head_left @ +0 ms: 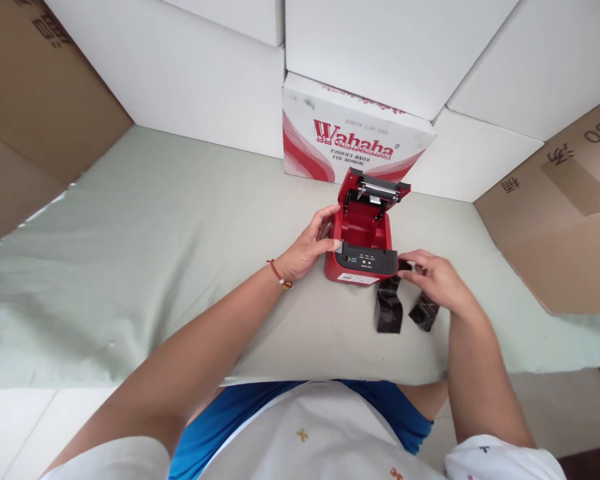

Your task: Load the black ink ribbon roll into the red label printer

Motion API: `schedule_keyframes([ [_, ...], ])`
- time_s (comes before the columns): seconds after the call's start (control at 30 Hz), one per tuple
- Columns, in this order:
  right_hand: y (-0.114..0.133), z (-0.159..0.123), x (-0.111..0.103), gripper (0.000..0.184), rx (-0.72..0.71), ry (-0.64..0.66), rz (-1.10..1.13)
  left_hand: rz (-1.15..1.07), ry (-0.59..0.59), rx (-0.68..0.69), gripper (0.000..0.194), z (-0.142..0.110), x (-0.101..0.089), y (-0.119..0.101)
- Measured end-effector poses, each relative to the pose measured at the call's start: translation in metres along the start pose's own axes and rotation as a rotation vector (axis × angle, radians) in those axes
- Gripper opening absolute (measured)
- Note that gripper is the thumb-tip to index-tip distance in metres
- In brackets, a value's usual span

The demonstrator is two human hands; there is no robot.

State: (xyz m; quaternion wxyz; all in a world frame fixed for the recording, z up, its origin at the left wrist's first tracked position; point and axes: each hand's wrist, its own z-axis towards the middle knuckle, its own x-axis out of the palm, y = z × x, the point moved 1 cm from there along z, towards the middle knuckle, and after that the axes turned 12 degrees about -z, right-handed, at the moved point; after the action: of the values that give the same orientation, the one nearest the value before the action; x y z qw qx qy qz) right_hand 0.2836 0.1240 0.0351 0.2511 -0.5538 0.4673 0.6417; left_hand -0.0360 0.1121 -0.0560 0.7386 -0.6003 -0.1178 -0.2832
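A small red and black printer (363, 259) sits on the cloth-covered surface with its lid (375, 189) raised, and its red inside looks hollow. My left hand (310, 248) grips its left side, thumb on the front left corner and fingers along the wall. Beside the front right corner, my right hand (434, 279) is closed, thumb and fingers pinching a dark, glossy strip (389, 311). One part of the strip hangs down in folds in front of the printer. Another part lies bent below my right hand; whether the two parts join is hidden by the fingers.
Behind the printer stands a white and red Wahaha water carton (353, 137), with large white boxes (205, 80) stacked around it. Brown cardboard boxes flank the surface at left (35, 113) and right (560, 213). Pale green cloth (130, 253) covers the table to its front edge.
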Motion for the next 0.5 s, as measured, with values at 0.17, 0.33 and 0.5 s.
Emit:
schedule_keyframes([
  [0.17, 0.004, -0.014, -0.064, 0.05, 0.124, -0.185, 0.221, -0.087, -0.034, -0.045, 0.09, -0.001, 0.008, -0.005],
  [0.33, 0.048, 0.008, -0.084, 0.054, 0.147, -0.009, 0.273, -0.087, -0.031, -0.05, 0.088, -0.001, 0.01, -0.007],
  [0.5, 0.089, 0.057, -0.05, 0.045, 0.134, 0.069, 0.025, -0.06, -0.009, -0.024, 0.089, 0.001, 0.006, -0.003],
])
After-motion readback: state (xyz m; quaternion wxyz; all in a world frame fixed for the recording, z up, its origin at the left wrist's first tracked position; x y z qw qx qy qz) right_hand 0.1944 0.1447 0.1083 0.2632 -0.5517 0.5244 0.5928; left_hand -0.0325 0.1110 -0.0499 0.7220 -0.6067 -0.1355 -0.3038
